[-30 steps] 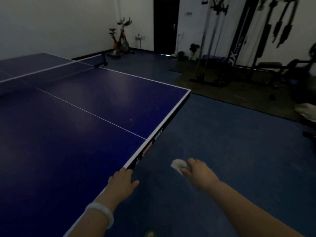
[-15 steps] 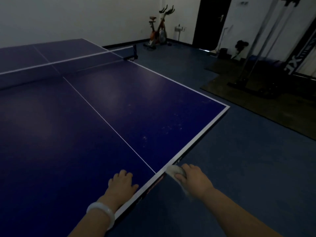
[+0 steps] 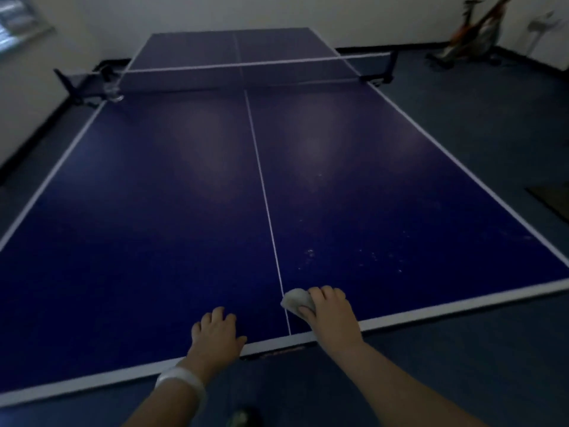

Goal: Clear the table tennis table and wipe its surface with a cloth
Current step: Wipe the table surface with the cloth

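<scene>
**A:** What had changed by this point, reading from left to right?

**B:** At far left, the net post (image 3: 75, 84) with a small clear object beside it had come into view; a second before, you saw only the table's right corner. You had turned to face the table tennis table (image 3: 154, 211) squarely along its centre line (image 3: 264, 204).

**A:** And your left hand (image 3: 215, 334)?

**B:** It lay flat just inside the near end line, fingers relaxed and gripping nothing, with a pale wristband (image 3: 181, 380) behind it. Previously it rested at the table's edge near the corner.

**A:** The cloth (image 3: 297, 300)?

**B:** Your right hand (image 3: 331, 312) held it bunched, fingers curled over it. A second earlier it hung over the floor, off the table; now it was pressed to the surface just right of the centre line.

**A:** What did that mean for the task?

**B:** Apart from the blurred object by the post, clearing looked done and wiping appeared about to begin. Pale specks (image 3: 354, 257) lay just ahead of the cloth. An exercise bike (image 3: 474, 29) stood far right.
</scene>
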